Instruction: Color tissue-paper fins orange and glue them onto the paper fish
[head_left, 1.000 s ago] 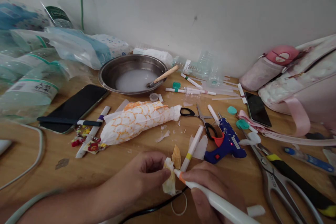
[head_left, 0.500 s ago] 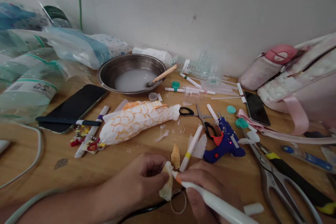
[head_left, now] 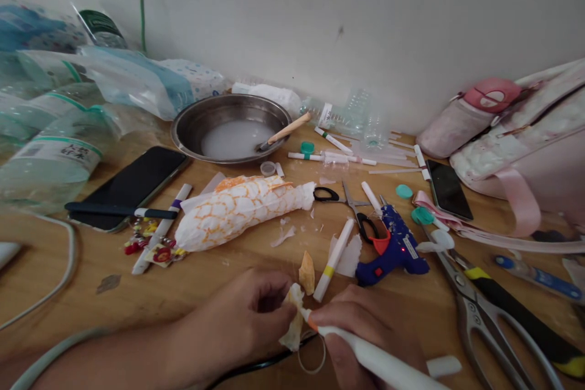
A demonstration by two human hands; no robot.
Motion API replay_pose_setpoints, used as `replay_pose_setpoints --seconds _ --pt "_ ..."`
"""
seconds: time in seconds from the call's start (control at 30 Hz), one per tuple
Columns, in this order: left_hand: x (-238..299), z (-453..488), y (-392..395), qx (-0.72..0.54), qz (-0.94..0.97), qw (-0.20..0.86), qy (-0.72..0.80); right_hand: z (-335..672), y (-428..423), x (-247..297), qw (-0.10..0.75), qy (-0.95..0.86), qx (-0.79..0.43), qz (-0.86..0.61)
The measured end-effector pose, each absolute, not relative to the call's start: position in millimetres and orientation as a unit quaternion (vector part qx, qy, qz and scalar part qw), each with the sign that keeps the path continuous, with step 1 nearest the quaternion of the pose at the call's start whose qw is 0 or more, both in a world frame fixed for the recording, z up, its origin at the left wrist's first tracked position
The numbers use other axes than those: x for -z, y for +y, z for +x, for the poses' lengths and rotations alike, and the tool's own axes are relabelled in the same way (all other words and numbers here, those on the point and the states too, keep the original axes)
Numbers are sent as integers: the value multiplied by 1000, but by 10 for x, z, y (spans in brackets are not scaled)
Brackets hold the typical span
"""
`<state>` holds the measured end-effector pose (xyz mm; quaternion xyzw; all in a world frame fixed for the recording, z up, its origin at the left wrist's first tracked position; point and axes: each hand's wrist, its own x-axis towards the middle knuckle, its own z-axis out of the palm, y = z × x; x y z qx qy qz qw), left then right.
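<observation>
My left hand (head_left: 256,314) pinches a small crumpled white and yellowish paper piece (head_left: 292,332) between thumb and fingers. My right hand (head_left: 361,335) grips a white marker (head_left: 379,353) with an orange band, its tip touching or very close to the paper piece. Just beyond lies a small orange-yellow piece (head_left: 306,274), and beside it a capped marker with a yellow band (head_left: 335,259). Farther back rests a white paper-covered fish shape (head_left: 242,210) with orange scale lines. A loose thin ring (head_left: 313,365) lies under my hands.
A metal basin (head_left: 183,143) with cloudy liquid and a brush stands at the back. To the right lie black scissors (head_left: 350,201), a blue glue gun (head_left: 390,250) and large metal shears (head_left: 475,311). A phone (head_left: 132,183) and plastic bottles (head_left: 68,146) occupy the left.
The marker tip has shifted slightly down along the paper piece, with my right hand. My left hand keeps its hold on the piece, and the view has moved only slightly.
</observation>
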<state>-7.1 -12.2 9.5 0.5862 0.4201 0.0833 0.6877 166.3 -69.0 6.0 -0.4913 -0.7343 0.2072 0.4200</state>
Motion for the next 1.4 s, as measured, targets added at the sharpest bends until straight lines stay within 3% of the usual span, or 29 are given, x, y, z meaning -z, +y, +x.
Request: replay_pose_setpoints --seconds 0.37,0.53,0.67,1.4 --pt "60 -127 -162 -64 652 629 418 1634 -667 -16 453 -729 -165 -485" --pt "42 -128 -166 -58 661 619 421 1684 -620 -112 386 -795 -142 -445" --pt "41 -127 -180 -57 652 628 421 1694 -600 -182 388 -799 -101 -448" --pt "28 -116 -168 -38 682 592 428 1678 -579 -188 404 -804 -116 -421"
